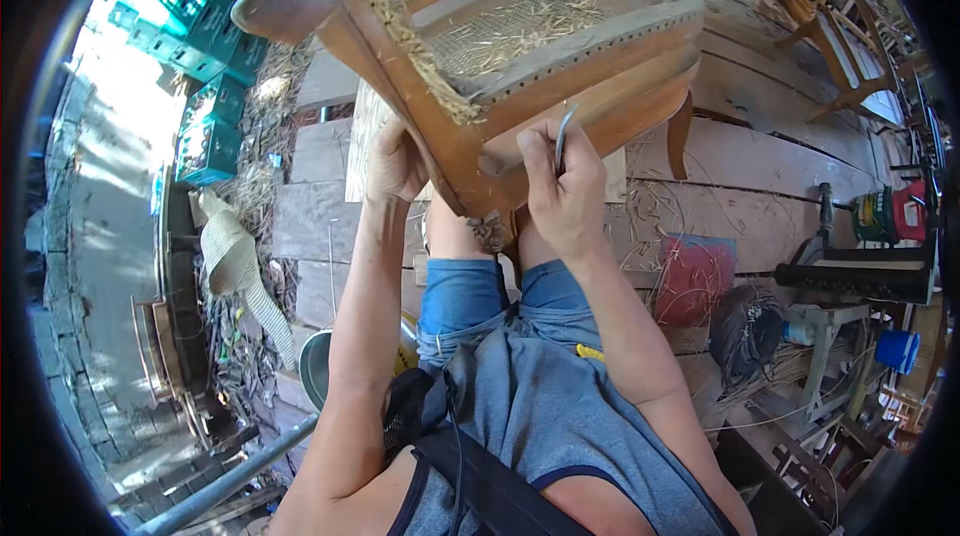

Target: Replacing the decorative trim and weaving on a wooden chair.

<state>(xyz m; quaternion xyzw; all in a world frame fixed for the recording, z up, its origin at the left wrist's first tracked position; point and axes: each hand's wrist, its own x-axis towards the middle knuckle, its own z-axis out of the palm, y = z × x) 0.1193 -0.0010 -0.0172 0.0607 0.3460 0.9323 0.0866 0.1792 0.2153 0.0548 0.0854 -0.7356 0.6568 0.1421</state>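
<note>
A brown wooden chair frame (455, 151) rests tilted in front of my knees. Ragged remains of woven cane (440, 91) run along its left edge, and a row of small holes follows the bare rail on the right. Inside the frame, cut straw-like bits (540, 21) lie on a piece of cane mesh. My left hand (395, 161) is closed around the near left side of the frame, its fingertips partly hidden behind the wood. My right hand (567, 186) grips a thin, curved metal tool (563, 131) close to the near rail; its lower end is hidden in the fingers.
Green crates (210, 126) are stacked at the far left, near a woven strip (230, 241). To my right are a red flat piece (695, 281), a dark coil (747, 331) and a small wooden stand (825, 336). Another chair frame (850, 86) stands far right on the planks.
</note>
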